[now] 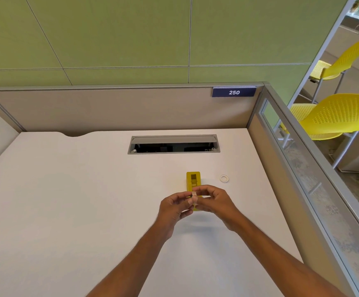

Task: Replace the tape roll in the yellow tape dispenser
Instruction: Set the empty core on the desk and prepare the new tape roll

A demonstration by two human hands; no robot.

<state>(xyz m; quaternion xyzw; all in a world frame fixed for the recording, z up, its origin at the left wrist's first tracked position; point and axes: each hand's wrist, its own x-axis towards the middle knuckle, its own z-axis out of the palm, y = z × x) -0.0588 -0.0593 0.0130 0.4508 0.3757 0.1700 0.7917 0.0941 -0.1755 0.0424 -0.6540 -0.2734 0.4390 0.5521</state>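
On the white desk, the left hand and the right hand met over the near end of the yellow tape dispenser, fingers closed on a pale clear piece — probably the tape roll, I cannot tell. It could slip or seat crooked if pinched unevenly. The dispenser's long axis ran away from the person, far end toward the cable slot; a white ring lay just right.

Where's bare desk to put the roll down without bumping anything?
The desk is bare left of the left hand, out to its left edge, and between the yellow dispenser and cable hatch. Crowded only around both hands; right hand, white ring beyond it.
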